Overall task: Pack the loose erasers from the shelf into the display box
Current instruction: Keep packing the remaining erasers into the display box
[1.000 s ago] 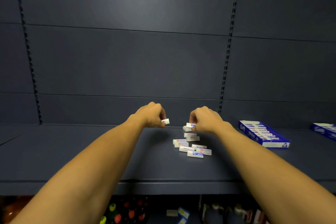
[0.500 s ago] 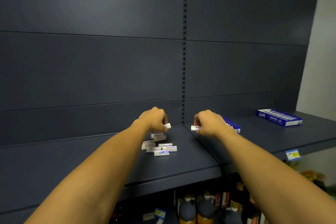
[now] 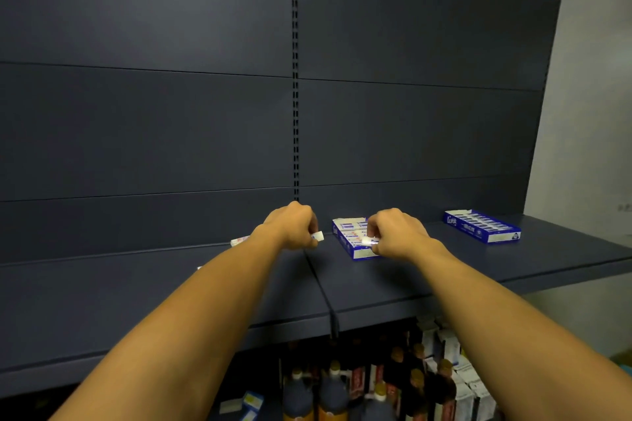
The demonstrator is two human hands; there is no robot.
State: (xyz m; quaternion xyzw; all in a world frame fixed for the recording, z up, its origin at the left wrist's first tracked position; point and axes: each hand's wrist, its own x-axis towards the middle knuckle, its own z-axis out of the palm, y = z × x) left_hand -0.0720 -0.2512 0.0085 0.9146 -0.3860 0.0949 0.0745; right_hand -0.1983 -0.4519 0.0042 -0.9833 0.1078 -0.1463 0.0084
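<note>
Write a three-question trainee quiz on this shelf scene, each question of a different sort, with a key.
1. True or false: both hands hold an eraser.
2. Which display box is the right hand over? A) the nearer one B) the far one
3. Fill in: under the shelf stand dark ____.

Key:
1. True: the left hand pinches a white eraser, and the right pinches another.
2. A
3. bottles
</note>
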